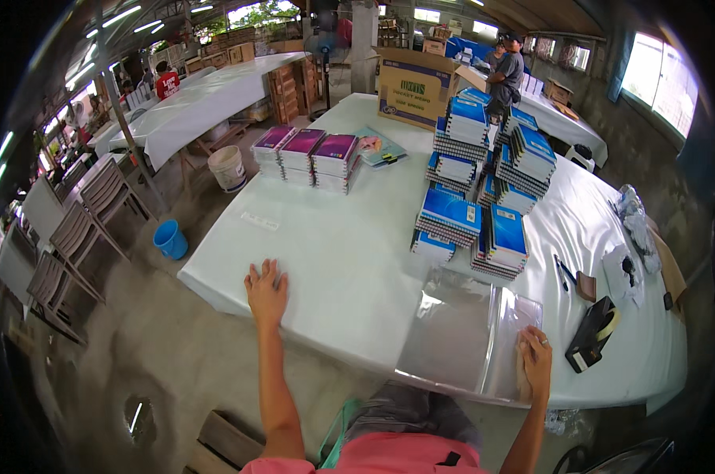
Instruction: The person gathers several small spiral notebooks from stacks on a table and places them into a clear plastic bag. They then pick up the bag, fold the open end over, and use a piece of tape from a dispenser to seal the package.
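My left hand [267, 295] lies on the white-covered table [326, 237] near its front left edge, fingers spread, holding nothing. At the front right, my right hand [536, 351] has its fingers bent over the right edge of a stack of transparent plastic bags [452, 336] and appears to pinch it; the thumb is partly hidden. Just beyond the bags rise tall piles of blue-covered spiral notebooks [452, 212]. Farther left stand three short piles of purple-covered spiral notebooks [302, 144]. A thin pastel-covered booklet [381, 146] lies beside them.
Right of my right hand are a black tape dispenser [593, 336], a brown block [585, 286], a pen [562, 271] and crumpled plastic [635, 221]. A cardboard box [411, 88] stands at the back. Blue [170, 238] and white [227, 169] buckets are on the floor. People [509, 71] stand farther off.
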{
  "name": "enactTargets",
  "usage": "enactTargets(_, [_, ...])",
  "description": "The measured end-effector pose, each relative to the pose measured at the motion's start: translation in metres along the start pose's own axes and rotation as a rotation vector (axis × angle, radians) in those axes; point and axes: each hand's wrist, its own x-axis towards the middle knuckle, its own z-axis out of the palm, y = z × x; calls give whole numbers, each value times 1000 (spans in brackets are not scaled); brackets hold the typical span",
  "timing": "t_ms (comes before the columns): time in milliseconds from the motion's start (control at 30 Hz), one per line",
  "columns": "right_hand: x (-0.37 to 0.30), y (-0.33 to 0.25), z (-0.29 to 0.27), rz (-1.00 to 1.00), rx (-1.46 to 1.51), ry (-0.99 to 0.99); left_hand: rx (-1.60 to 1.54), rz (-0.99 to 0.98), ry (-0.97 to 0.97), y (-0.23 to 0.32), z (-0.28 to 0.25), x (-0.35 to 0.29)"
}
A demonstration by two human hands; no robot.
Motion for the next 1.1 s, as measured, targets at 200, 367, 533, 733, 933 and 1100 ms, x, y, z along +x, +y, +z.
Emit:
enactTargets(200, [3, -8, -4, 80, 6, -26, 7, -11, -29, 2, -2, 2])
enactTargets(367, [-2, 2, 0, 99, -11, -49, 40, -13, -63, -4, -3, 2])
enactTargets(533, [-1, 0, -2, 67, -67, -33, 129, 41, -66, 1, 0, 5])
enactTargets(733, [2, -8, -10, 132, 0, -73, 265, 229, -226, 11, 0, 62])
enactTargets(933, [30, -24, -27, 36, -57, -61, 8, 117, -130, 2, 36, 155])
enactTargets(1100, [51, -72, -4, -19, -185, -78, 188, 49, -35, -4, 67, 193])
